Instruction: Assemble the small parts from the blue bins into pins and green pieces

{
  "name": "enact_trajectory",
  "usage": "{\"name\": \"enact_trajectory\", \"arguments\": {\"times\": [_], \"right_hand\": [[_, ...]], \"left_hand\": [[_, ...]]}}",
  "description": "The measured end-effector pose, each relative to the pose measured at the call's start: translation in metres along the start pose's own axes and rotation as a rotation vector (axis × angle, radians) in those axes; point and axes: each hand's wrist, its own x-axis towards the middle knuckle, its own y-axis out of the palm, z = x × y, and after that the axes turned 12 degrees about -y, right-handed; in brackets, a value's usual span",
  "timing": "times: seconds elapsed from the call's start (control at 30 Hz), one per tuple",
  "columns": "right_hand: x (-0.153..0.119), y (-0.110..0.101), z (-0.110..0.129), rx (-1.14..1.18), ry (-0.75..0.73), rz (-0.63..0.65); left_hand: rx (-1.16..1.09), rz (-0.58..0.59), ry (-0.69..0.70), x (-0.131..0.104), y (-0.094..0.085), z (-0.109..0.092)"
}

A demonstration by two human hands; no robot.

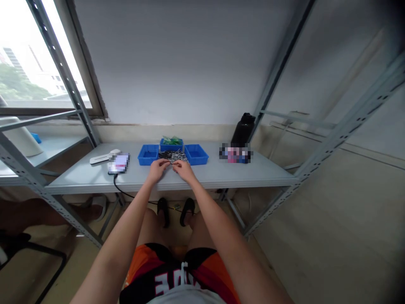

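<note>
A pile of small thin metal pieces [173, 156], dark toward the left and silvery toward the right, lies on the grey table [209, 175]. At its near edge, my left hand [158, 169] has thumb and fingertips pinched together. My right hand [183, 169] is close beside it, also in a pinch. Whatever the fingertips hold is too small to make out. Blue trays frame the pile: the left tray [148, 161] has a few dark bits in it, the right tray [198, 161] is on the other side, and the back tray [171, 148] holds green-tinted plastic bags [171, 140].
A phone [119, 164] with a black cable [122, 189] and a white flat object [100, 159] lie to the left. A black bottle [243, 130] stands at the right behind a blurred item [234, 154]. Metal posts [278, 67] rise at the table ends. Another person's leg [41, 213] shows lower left.
</note>
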Motion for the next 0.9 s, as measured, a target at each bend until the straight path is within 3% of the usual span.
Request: {"name": "enact_trajectory", "arguments": {"times": [0.47,0.9], "right_hand": [[0.000,0.000,0.000,0.049,0.031,-0.073],[-0.011,0.003,0.008,-0.148,-0.059,0.138]], "left_hand": [[0.092,0.031,0.005,-0.005,0.000,-0.006],[0.078,-0.034,0.023,-0.019,-0.001,-0.017]]}}
